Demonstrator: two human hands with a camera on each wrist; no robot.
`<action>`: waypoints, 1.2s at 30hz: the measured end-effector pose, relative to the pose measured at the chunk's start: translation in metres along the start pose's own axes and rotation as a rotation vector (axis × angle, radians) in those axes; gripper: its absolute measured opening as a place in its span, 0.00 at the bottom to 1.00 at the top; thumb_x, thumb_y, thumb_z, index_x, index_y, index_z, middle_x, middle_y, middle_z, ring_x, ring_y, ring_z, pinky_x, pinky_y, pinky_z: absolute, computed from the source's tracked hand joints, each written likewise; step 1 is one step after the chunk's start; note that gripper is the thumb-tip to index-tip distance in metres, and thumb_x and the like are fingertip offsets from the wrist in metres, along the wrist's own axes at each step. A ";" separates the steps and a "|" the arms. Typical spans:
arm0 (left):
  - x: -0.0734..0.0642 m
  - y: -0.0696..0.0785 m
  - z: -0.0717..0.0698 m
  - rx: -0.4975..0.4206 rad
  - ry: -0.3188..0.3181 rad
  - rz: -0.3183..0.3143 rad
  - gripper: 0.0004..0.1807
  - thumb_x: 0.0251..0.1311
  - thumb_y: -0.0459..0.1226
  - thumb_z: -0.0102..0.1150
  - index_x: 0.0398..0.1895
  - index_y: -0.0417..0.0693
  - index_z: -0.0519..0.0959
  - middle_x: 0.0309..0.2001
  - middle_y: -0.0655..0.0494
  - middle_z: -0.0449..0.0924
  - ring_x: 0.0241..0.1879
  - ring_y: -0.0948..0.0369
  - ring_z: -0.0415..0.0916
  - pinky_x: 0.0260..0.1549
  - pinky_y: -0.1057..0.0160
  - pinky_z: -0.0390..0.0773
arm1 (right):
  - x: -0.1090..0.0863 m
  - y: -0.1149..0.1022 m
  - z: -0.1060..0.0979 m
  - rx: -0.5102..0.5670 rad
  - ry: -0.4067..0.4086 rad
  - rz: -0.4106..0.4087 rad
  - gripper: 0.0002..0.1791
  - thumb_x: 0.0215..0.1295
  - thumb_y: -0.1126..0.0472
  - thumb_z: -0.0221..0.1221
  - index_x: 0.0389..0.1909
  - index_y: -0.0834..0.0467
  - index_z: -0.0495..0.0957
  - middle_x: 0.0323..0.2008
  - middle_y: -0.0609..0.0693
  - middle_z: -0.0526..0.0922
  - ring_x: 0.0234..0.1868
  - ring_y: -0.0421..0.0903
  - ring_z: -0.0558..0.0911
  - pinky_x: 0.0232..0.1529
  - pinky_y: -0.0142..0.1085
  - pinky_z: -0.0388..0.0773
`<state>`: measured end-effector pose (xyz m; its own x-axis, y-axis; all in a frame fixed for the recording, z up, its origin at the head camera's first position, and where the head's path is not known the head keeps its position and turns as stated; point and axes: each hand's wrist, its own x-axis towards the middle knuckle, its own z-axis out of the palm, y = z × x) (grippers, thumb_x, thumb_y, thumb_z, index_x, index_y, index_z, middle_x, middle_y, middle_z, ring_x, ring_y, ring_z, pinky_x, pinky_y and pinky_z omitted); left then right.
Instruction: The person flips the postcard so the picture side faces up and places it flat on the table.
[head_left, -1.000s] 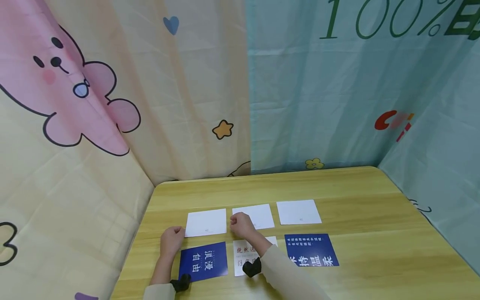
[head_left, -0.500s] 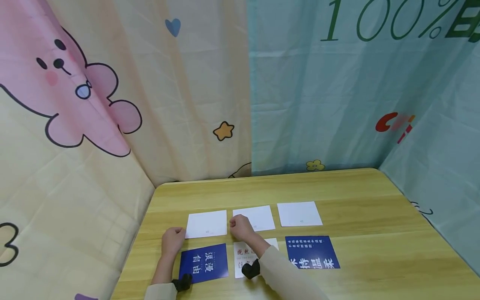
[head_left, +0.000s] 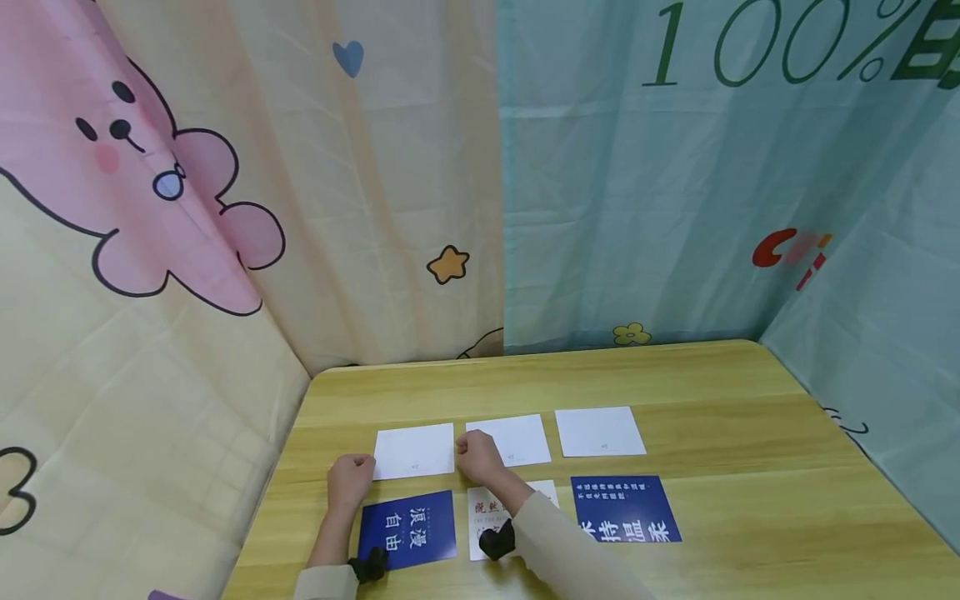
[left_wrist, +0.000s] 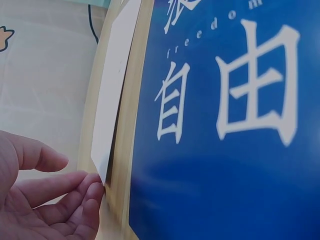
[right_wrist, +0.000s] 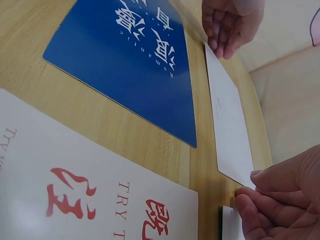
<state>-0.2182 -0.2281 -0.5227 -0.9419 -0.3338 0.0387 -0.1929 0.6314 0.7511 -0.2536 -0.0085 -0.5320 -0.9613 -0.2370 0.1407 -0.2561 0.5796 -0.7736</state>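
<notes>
Beside the left end of a blank white card (head_left: 414,452), my left hand (head_left: 350,483) touches the corner with its fingertips. The left wrist view shows the thumb (left_wrist: 52,162) standing off from those fingers. At the card's other end, my right hand (head_left: 482,458) pinches the corner between thumb and index finger, as the right wrist view (right_wrist: 280,200) shows. Below this card lies a blue card (head_left: 408,529) with white characters. A white card with red characters (head_left: 483,515) is partly covered by my right forearm. Another blank card (head_left: 519,442) sits just right of the right hand.
Further right lie a third blank white card (head_left: 600,432) and a blue card (head_left: 627,508) with white lettering. The cards form two rows on a wood-grain table (head_left: 765,467). Printed curtains (head_left: 375,200) enclose its back and sides. Each wrist bears a black piece (head_left: 369,567).
The head view drifts slightly, so the scene sits a little lower. My right hand has edged left, closer to the left blank card; the left hand stays beside it.
</notes>
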 end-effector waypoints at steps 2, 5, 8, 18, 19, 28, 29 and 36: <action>0.000 0.000 0.000 -0.003 0.002 0.001 0.15 0.54 0.33 0.48 0.32 0.29 0.81 0.32 0.39 0.79 0.26 0.53 0.71 0.23 0.60 0.68 | 0.000 -0.001 0.000 0.005 -0.001 0.006 0.22 0.44 0.80 0.50 0.10 0.54 0.52 0.11 0.41 0.47 0.14 0.38 0.50 0.17 0.30 0.48; 0.000 -0.002 0.001 -0.014 0.005 -0.011 0.15 0.54 0.33 0.48 0.32 0.29 0.81 0.32 0.39 0.79 0.26 0.53 0.71 0.23 0.61 0.68 | 0.000 -0.004 0.001 0.009 -0.017 0.033 0.16 0.47 0.78 0.52 0.10 0.60 0.61 0.11 0.43 0.55 0.15 0.38 0.55 0.17 0.29 0.52; 0.000 -0.003 0.002 -0.024 0.012 -0.025 0.15 0.54 0.33 0.48 0.32 0.29 0.81 0.32 0.39 0.80 0.26 0.53 0.71 0.22 0.61 0.68 | -0.001 -0.006 0.001 0.000 -0.020 0.051 0.06 0.49 0.77 0.54 0.18 0.66 0.75 0.17 0.47 0.70 0.20 0.39 0.64 0.21 0.29 0.61; 0.002 -0.002 0.003 -0.037 0.028 -0.024 0.15 0.55 0.33 0.48 0.32 0.28 0.81 0.32 0.38 0.79 0.26 0.52 0.71 0.23 0.61 0.68 | -0.001 -0.009 0.003 0.006 0.017 0.063 0.09 0.50 0.76 0.56 0.34 0.70 0.80 0.30 0.56 0.80 0.30 0.45 0.73 0.29 0.34 0.70; 0.002 -0.002 0.003 -0.035 0.029 -0.022 0.15 0.55 0.33 0.48 0.31 0.28 0.81 0.31 0.38 0.79 0.25 0.53 0.71 0.22 0.61 0.68 | 0.000 -0.009 0.003 0.011 0.017 0.067 0.09 0.50 0.76 0.56 0.34 0.71 0.80 0.30 0.56 0.80 0.30 0.45 0.73 0.29 0.34 0.71; 0.008 -0.006 0.002 -0.007 0.004 -0.020 0.15 0.56 0.33 0.51 0.35 0.26 0.80 0.38 0.33 0.78 0.31 0.48 0.74 0.22 0.61 0.70 | -0.001 -0.009 0.004 0.024 0.022 0.079 0.10 0.51 0.76 0.56 0.35 0.71 0.80 0.29 0.56 0.80 0.27 0.44 0.72 0.26 0.32 0.68; 0.009 -0.006 0.002 -0.015 -0.007 -0.030 0.15 0.55 0.32 0.51 0.35 0.26 0.80 0.38 0.33 0.78 0.30 0.48 0.74 0.22 0.61 0.70 | -0.001 -0.009 0.004 0.025 0.025 0.076 0.10 0.51 0.76 0.56 0.35 0.71 0.80 0.29 0.55 0.80 0.27 0.44 0.72 0.26 0.32 0.68; 0.016 -0.004 -0.002 -0.056 -0.089 -0.090 0.14 0.52 0.32 0.56 0.36 0.25 0.79 0.38 0.33 0.78 0.34 0.47 0.74 0.24 0.62 0.71 | 0.000 -0.008 0.003 0.025 0.025 0.093 0.10 0.52 0.75 0.56 0.36 0.71 0.80 0.29 0.55 0.81 0.27 0.43 0.73 0.25 0.31 0.69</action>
<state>-0.2321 -0.2372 -0.5241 -0.9426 -0.3223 -0.0875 -0.2646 0.5608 0.7845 -0.2517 -0.0156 -0.5282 -0.9831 -0.1634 0.0823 -0.1630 0.5783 -0.7994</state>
